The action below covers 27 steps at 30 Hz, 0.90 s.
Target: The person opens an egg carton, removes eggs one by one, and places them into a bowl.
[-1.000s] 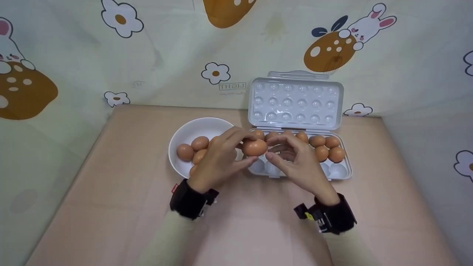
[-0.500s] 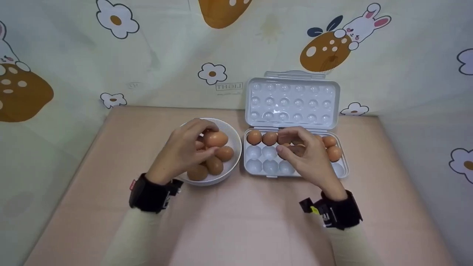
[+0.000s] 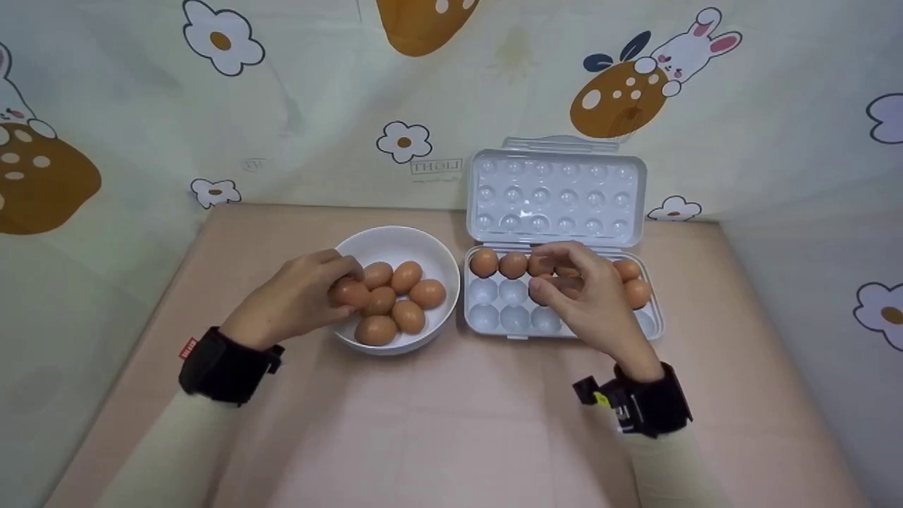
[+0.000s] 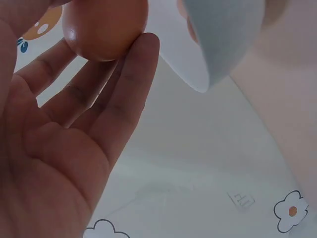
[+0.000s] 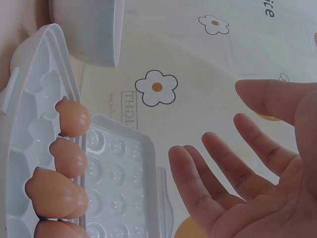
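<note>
My left hand (image 3: 293, 300) holds a brown egg (image 3: 349, 293) at the left side of the white bowl (image 3: 446, 264). In the left wrist view that egg (image 4: 106, 27) sits between the fingers and the thumb, its top cut off by the frame. Several other brown eggs (image 3: 409, 317) lie in the bowl. Above the egg box (image 3: 513, 319) hovers my right hand (image 3: 589, 300), fingers loosely bent and nothing between them, as the right wrist view confirms. Eggs (image 3: 485, 263) fill the box's back row and part of the middle one; the hand hides some of them.
The box's clear-white lid (image 3: 557, 194) stands raised at the back, near the patterned cloth wall (image 3: 317, 106). Bowl and box stand side by side on a pinkish table cover (image 3: 451, 423), with a narrow gap between them.
My left hand has moved left and down with its egg, from beside the right hand to the bowl's left side. The right hand has shifted slightly right, away from the egg.
</note>
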Motion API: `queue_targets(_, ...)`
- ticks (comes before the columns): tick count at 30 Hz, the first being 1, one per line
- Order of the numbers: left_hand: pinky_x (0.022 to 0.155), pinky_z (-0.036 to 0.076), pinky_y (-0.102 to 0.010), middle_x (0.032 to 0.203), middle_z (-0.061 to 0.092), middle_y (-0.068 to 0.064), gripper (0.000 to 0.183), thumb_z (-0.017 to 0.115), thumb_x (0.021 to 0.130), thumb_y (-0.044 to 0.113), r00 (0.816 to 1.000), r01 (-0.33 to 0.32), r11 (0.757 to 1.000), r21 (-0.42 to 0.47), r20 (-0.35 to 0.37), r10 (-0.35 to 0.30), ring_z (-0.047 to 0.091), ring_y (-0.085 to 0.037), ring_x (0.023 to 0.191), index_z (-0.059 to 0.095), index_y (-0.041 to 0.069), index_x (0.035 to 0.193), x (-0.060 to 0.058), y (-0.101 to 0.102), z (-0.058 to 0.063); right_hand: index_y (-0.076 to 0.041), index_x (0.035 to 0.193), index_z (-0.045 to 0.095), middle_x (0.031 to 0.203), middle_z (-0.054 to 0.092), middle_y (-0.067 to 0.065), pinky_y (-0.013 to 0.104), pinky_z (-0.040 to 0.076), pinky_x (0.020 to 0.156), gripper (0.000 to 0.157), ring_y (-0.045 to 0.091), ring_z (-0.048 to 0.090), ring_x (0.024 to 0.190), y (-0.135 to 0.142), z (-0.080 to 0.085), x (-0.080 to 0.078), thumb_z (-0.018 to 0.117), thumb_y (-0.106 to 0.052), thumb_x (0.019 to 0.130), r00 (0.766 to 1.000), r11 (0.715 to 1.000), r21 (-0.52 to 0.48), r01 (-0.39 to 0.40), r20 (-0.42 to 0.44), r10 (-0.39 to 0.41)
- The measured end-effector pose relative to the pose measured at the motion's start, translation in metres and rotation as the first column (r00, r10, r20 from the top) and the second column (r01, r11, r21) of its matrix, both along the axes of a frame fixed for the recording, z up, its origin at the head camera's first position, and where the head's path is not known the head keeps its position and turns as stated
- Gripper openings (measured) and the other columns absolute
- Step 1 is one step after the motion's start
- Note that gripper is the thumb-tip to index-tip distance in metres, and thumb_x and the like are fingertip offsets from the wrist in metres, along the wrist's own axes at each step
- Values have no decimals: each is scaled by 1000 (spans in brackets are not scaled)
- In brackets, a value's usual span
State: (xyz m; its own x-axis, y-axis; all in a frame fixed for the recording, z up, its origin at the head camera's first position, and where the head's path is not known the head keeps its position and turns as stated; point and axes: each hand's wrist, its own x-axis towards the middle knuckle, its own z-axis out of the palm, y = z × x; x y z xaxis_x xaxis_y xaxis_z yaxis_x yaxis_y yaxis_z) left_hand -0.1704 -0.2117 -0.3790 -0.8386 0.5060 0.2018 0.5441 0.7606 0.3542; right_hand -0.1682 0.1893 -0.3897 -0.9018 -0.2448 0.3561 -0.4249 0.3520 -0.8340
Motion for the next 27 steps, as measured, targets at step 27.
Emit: queue_targets(27,70,50,-38,97,55,-10,31,81,80,-2,964,-91,959,-268,216,152,56,-26,81,72,5,109,-8,20,-9,-6,126,69,118,71,5,32,60,96,34,25,70,110,2,0,0,80,-3,94,1000,1000,22,8,-3,-8)
